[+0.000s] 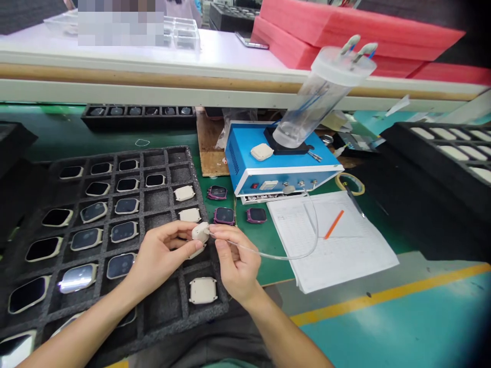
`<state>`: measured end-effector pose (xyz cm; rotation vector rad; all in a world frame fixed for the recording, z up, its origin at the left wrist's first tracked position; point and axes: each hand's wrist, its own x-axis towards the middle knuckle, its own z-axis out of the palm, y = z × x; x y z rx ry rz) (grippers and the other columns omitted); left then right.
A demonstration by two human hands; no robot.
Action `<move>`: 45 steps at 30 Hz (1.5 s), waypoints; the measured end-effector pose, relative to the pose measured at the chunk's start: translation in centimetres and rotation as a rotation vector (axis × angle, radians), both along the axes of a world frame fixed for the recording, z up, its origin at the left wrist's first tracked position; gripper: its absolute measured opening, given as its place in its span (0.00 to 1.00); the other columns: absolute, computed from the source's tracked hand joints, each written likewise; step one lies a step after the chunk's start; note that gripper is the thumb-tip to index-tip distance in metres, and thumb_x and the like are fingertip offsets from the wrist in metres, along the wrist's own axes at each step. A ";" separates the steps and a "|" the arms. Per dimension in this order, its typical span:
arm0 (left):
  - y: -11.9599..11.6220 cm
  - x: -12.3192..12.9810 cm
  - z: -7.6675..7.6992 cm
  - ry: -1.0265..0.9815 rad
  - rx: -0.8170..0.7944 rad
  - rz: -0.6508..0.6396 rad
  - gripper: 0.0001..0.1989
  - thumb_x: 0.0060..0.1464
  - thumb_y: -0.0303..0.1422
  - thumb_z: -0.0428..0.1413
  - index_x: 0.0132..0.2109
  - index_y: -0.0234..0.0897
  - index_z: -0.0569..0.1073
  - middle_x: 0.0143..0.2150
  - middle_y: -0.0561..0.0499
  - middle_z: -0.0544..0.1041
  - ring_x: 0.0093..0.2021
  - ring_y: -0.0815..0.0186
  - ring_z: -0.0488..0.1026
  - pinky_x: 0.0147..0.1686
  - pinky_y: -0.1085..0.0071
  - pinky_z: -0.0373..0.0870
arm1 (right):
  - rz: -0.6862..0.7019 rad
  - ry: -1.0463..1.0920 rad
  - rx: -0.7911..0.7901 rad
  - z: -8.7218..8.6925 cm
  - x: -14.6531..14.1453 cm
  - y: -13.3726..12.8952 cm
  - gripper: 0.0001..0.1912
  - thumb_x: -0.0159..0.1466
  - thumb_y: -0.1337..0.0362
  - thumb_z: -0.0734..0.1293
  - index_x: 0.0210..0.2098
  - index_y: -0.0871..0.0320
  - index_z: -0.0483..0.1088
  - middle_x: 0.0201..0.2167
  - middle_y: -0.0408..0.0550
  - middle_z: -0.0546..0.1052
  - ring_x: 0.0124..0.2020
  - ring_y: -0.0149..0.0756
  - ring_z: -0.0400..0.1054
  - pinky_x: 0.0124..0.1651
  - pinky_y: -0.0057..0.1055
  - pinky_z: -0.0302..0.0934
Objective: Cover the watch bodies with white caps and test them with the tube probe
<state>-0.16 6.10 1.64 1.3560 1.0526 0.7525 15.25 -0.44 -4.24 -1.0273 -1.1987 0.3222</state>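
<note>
Between thumb and fingers, my left hand (164, 255) grips a cream watch case (200, 232), held on edge above a black foam tray (186, 319). My right hand (240, 258) pinches the end of a thin clear tube (280, 257) against the side of that case. From there the tube curves up to the front of a blue machine (245, 174). Below the hands, more cream watch cases sit in the tray's right column, one of them (203, 290) near the front. Rows of watches with dark screens (125, 232) fill compartments on the left.
A clear cylinder (307, 107) stands on the blue machine beside another cream case (262, 152). Purple-framed watches (256, 215) lie on the green mat. Paper sheets (345, 266) carry an orange strip (333, 225) and a pen (355, 200). A shelf edge (153, 94) spans the back.
</note>
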 end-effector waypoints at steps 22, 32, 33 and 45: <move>-0.1 -0.2 -0.2 -0.009 0.001 -0.012 0.16 0.44 0.36 0.73 0.41 0.35 0.85 0.37 0.46 0.86 0.35 0.62 0.82 0.39 0.69 0.81 | 0.014 0.012 -0.016 -0.3 -0.1 -0.1 0.10 0.72 0.71 0.65 0.46 0.53 0.77 0.44 0.51 0.85 0.47 0.39 0.82 0.50 0.40 0.80; 0.3 0.1 0.1 0.002 -0.014 0.005 0.17 0.42 0.37 0.74 0.40 0.36 0.85 0.35 0.47 0.86 0.33 0.63 0.81 0.35 0.71 0.81 | 0.018 0.016 -0.007 -0.1 -0.1 0.1 0.11 0.71 0.73 0.65 0.46 0.54 0.77 0.44 0.50 0.84 0.46 0.36 0.81 0.50 0.35 0.79; 0.3 0.1 0.0 0.006 -0.006 0.005 0.17 0.42 0.37 0.74 0.41 0.36 0.85 0.35 0.47 0.86 0.33 0.63 0.81 0.35 0.71 0.81 | 0.020 0.019 -0.008 -0.1 -0.1 0.1 0.11 0.71 0.73 0.65 0.46 0.54 0.77 0.44 0.50 0.84 0.46 0.36 0.81 0.50 0.35 0.79; 7.4 -0.2 3.0 0.636 0.637 -0.184 0.18 0.63 0.34 0.53 0.55 0.35 0.80 0.50 0.43 0.85 0.46 0.56 0.82 0.48 0.63 0.78 | 0.039 0.130 -0.011 -1.2 -0.1 -1.1 0.14 0.71 0.74 0.65 0.50 0.51 0.78 0.48 0.50 0.83 0.51 0.40 0.79 0.52 0.41 0.79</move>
